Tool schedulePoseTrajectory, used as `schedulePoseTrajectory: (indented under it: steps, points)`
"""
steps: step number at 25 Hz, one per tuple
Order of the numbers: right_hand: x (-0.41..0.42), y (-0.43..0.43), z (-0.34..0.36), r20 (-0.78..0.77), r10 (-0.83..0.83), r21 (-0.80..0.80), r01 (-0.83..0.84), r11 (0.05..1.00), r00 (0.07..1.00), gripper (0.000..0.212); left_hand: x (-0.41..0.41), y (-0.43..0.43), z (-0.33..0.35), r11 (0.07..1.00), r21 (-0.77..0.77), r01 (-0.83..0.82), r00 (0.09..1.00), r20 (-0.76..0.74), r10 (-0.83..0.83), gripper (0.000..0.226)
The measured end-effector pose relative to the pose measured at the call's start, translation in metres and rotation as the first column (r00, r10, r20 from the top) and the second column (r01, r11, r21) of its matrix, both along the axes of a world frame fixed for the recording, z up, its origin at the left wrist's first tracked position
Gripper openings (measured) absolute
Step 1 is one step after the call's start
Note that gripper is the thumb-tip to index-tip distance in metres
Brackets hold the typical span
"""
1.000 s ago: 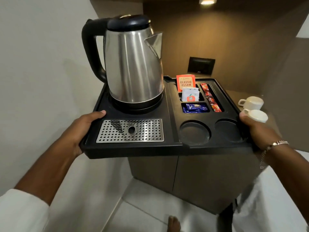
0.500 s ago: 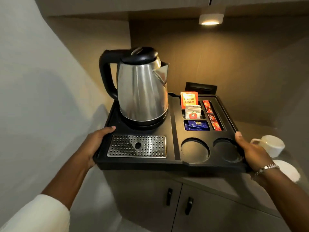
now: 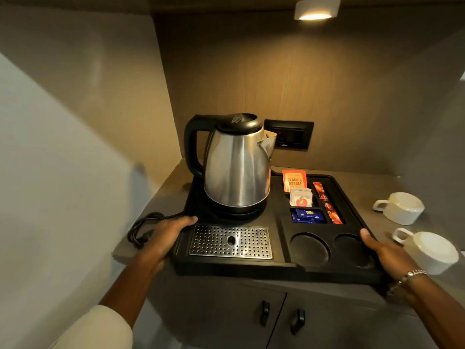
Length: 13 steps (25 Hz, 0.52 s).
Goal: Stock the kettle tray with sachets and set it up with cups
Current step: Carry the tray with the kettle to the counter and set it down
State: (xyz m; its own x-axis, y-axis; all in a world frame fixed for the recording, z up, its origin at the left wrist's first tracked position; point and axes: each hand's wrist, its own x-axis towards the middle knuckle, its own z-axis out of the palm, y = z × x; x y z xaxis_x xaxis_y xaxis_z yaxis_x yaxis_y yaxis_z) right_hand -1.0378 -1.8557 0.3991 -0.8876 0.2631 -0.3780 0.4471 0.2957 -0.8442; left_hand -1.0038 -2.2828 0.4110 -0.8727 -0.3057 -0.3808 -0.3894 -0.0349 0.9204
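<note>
The black kettle tray rests on the counter with its front edge overhanging. My left hand grips its left side and my right hand grips its right side. A steel kettle stands on the tray's left half, behind a perforated metal drip plate. Sachet compartments hold an orange tea sachet, white sachets, blue sachets and red stick sachets. Two round cup recesses are bare. Two white cups lie upside down on the counter to the right, one farther back and one nearer.
The kettle's black power cord lies coiled on the counter left of the tray. A wall socket sits behind the kettle. Cabinet doors with black handles are below the counter. A wall closes the left side; a lamp shines overhead.
Both hands carried the tray forward and set it down onto the counter; it was held in the air before. The cups now lie to its right.
</note>
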Motion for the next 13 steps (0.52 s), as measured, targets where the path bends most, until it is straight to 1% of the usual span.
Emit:
schedulePoseTrajectory:
  steps: [2, 3, 5, 6, 8, 10, 11, 12, 13]
  points:
    - [0.000, -0.001, 0.000, 0.012, -0.016, -0.002, 0.017, 1.000, 1.000, 0.040, -0.012, -0.008, -0.003, 0.993, -0.092, 0.069, 0.997, -0.028, -0.072, 0.025]
    - [-0.001, -0.001, -0.002, 0.019, -0.016, 0.023, 0.016, 1.000, 1.000, 0.044, -0.018, -0.012, -0.004, 0.983, -0.154, 0.104, 0.994, -0.028, -0.110, 0.028]
    - [-0.006, -0.005, -0.005, 0.029, -0.044, 0.121, 0.040, 0.992, 0.999, 0.058, -0.028, -0.019, -0.009, 0.959, -0.227, 0.170, 0.984, -0.019, -0.179, 0.035]
    - [-0.008, -0.008, -0.006, 0.027, -0.062, 0.167, 0.057, 0.984, 0.998, 0.061, -0.033, -0.021, -0.014, 0.950, -0.245, 0.192, 0.980, -0.010, -0.201, 0.036]
    - [-0.012, -0.012, -0.004, 0.005, -0.080, 0.285, 0.075, 0.956, 0.997, 0.057, -0.041, -0.025, -0.021, 0.926, -0.311, 0.215, 0.974, 0.000, -0.226, 0.034]
    - [-0.014, -0.015, -0.005, -0.017, -0.047, 0.460, 0.050, 0.887, 0.999, 0.057, -0.050, -0.030, -0.020, 0.890, -0.394, 0.229, 0.968, -0.001, -0.250, 0.026]
    - [-0.014, -0.017, -0.008, -0.043, -0.028, 0.551, 0.047, 0.833, 0.999, 0.058, -0.054, -0.034, -0.018, 0.866, -0.431, 0.254, 0.961, 0.013, -0.276, 0.027]
    - [-0.013, -0.019, -0.012, -0.089, -0.015, 0.616, 0.067, 0.785, 0.996, 0.058, -0.057, -0.038, -0.016, 0.840, -0.461, 0.286, 0.951, 0.028, -0.308, 0.030]
    - [-0.013, -0.021, -0.015, -0.131, -0.008, 0.654, 0.093, 0.751, 0.991, 0.057, -0.060, -0.040, -0.014, 0.810, -0.493, 0.318, 0.939, 0.042, -0.343, 0.028]
